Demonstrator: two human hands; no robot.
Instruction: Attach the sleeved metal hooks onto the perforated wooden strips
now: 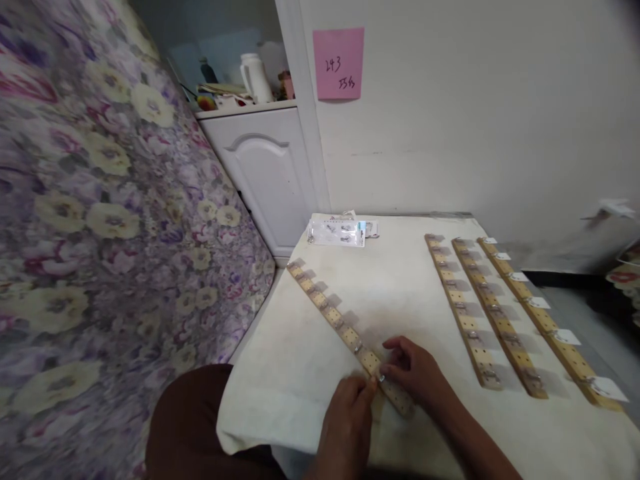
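A narrow wooden strip (331, 313) with paired holes lies diagonally on the cloth-covered table, and small metal fittings with clear plastic tabs stand along it. Near its front end, both my hands meet at a small shiny metal piece (381, 378). My left hand (350, 410) is closed, thumb and forefinger pinched at the strip's edge beside that piece. From the right, my right hand (414, 369) pinches the shiny piece with curled fingers. The fingertips partly hide it, so its exact kind cannot be made out. Bare holes show on the strip's front end below the hands.
Three similar strips lie at the right: one (463, 310), a second (495, 313), and a third (543, 320) bearing white cards. Clear packages (337, 233) rest at the table's back left. A floral curtain (115, 220) hangs left; a white cabinet (260, 167) stands behind.
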